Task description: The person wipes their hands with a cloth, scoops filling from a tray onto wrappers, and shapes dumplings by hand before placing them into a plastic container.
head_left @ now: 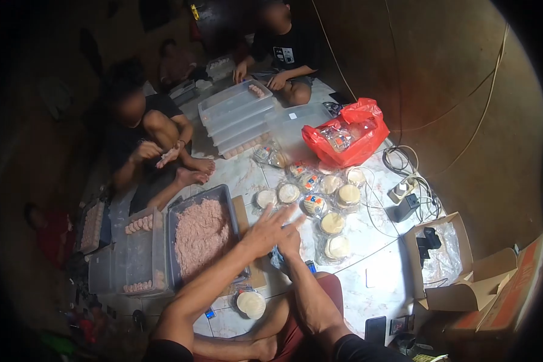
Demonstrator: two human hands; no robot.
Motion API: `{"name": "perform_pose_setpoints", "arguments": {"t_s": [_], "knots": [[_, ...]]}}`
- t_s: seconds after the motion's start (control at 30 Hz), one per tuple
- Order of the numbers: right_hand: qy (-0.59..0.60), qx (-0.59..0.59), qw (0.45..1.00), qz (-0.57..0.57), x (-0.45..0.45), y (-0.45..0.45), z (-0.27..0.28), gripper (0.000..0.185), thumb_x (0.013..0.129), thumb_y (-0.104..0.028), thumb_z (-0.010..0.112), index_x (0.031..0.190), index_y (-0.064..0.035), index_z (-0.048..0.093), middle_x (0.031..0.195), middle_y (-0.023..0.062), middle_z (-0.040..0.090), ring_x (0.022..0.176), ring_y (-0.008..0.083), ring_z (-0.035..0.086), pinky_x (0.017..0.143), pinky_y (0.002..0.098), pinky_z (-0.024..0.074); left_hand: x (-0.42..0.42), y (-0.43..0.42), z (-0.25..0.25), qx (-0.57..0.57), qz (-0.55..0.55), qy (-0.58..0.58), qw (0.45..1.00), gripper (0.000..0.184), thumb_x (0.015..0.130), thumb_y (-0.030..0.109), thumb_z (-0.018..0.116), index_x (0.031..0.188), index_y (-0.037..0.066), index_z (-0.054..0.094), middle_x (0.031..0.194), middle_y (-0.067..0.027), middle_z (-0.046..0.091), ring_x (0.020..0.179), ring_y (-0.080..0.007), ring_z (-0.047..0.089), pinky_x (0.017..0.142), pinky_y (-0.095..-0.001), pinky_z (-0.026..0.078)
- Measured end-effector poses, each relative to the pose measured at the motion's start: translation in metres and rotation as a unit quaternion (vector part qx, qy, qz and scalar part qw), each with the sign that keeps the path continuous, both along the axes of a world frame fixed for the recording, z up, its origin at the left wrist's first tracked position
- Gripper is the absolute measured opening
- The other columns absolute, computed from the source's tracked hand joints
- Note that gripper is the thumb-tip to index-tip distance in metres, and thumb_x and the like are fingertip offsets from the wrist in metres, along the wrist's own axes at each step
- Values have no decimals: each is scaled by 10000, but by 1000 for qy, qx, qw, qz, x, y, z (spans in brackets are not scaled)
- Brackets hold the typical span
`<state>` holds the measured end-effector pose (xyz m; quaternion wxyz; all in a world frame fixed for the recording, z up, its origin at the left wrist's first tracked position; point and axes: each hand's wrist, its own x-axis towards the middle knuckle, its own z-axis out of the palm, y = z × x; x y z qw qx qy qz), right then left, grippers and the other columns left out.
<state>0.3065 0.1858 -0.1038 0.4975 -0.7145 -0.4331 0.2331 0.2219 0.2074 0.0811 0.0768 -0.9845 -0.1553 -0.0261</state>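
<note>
My left hand point(265, 232) reaches over the tiled floor with fingers stretched out and apart, holding nothing visible. Close against it, my right hand point(289, 242) has its fingers extended; they are slightly blurred and partly overlap the left. A small crumpled bluish thing point(276, 258) lies beside my right wrist. Just beyond my fingertips are plastic-wrapped stacks of round pale wrappers point(288, 193), some with a printed label point(314, 205). Left of my hands stands a grey tub point(231, 211) of pink minced filling point(200, 232). Another wrapper stack point(251, 304) lies near my leg.
Clear plastic boxes point(117, 256) with shaped pink pieces stand left; more boxes point(232, 114) stand ahead. A red plastic bag point(359, 136), cables point(404, 160), an open cardboard box point(458, 289) and a phone point(375, 330) lie right. Two people sit across, one point(148, 151) handling a pink piece.
</note>
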Motion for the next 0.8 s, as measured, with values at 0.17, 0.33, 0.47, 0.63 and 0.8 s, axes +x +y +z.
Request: {"name": "perform_pose_setpoints", "arguments": {"t_s": [0.17, 0.33, 0.47, 0.63, 0.8], "knots": [[453, 106, 885, -34, -7, -16, 62, 425, 847, -202, 678, 1184, 31, 565, 1052, 139, 676, 923, 234, 636, 847, 359, 507, -21, 54, -4, -390, 312, -319, 806, 881, 935, 582, 565, 1509, -37, 312, 1472, -272, 462, 1391, -380, 433, 1144, -364, 349], [424, 108, 894, -94, 10, 5, -9, 343, 863, -180, 688, 1129, 18, 599, 1030, 105, 668, 899, 158, 611, 829, 327, 496, 1, -36, -50, -539, 330, -187, 752, 902, 924, 684, 485, 1482, -17, 383, 1465, -282, 468, 1367, -397, 457, 1129, -426, 359], [350, 102, 909, -200, 33, -9, 35, 216, 860, -152, 695, 987, 13, 641, 909, 96, 678, 800, 178, 615, 789, 313, 492, -22, -85, -54, -483, 321, -180, 794, 900, 932, 689, 473, 1474, -25, 394, 1491, -318, 405, 1411, -405, 392, 1162, -428, 312], [541, 190, 815, -83, 16, -9, 64, 298, 893, -201, 711, 1120, -23, 637, 1006, 95, 684, 861, 189, 648, 833, 320, 515, -41, -62, -15, -344, 224, -231, 882, 994, 833, 628, 699, 1447, -82, 374, 1541, -321, 315, 1405, -431, 382, 1147, -451, 337], [661, 125, 725, 147, 2, -39, 94, 334, 918, -251, 709, 1161, -33, 639, 1035, 100, 694, 909, 197, 684, 870, 355, 557, -32, 9, -24, -539, 190, -91, 816, 933, 659, 610, 855, 1310, -2, 585, 1515, -332, 334, 1302, -385, 500, 1104, -444, 398]]}}
